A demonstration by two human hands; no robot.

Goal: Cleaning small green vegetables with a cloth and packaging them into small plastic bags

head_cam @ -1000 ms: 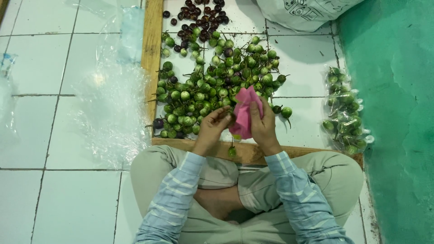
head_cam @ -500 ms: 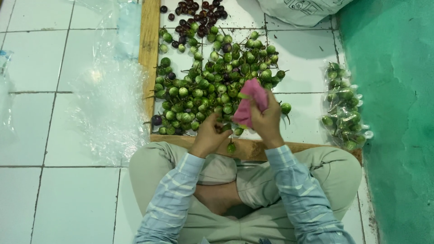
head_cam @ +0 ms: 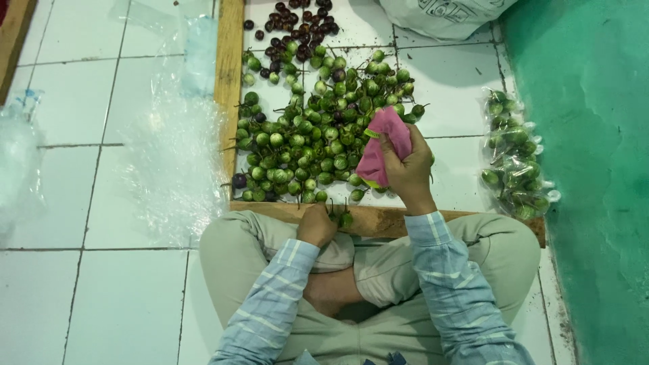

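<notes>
Floor: white tiles (head_cam: 88, 101), with a green wall (head_cam: 595, 135) along the person's right side.
Frame: wooden planks (head_cam: 228, 74) border the sorting area; the near plank (head_cam: 399, 220) lies just in front of the crossed legs.
Plastic: clear sheets (head_cam: 172, 155) are spread outside the frame, on the person's left.
Sack: a white sack (head_cam: 446, 12) sits at the far edge, only partly in view.
Pile: many small green eggplants (head_cam: 318, 128) lie loose inside the frame, with a smaller group of dark purple ones (head_cam: 294, 23) further away.
Packed: one clear bag of green eggplants (head_cam: 514, 159) rests near the wall, well apart from the pile.
Progress: I judge the work to be at an early stage, since only this one bag looks filled while most of the pile is loose on the tiles.
Right hand: the right hand (head_cam: 409, 169) is closed around a pink cloth (head_cam: 385, 145), raised above the near edge of the pile.
Left hand: the left hand (head_cam: 316, 226) is curled at the near plank, touching the small eggplants (head_cam: 341, 217) there; whether it really grips one, I cannot tell, because the fingers hide it.
</notes>
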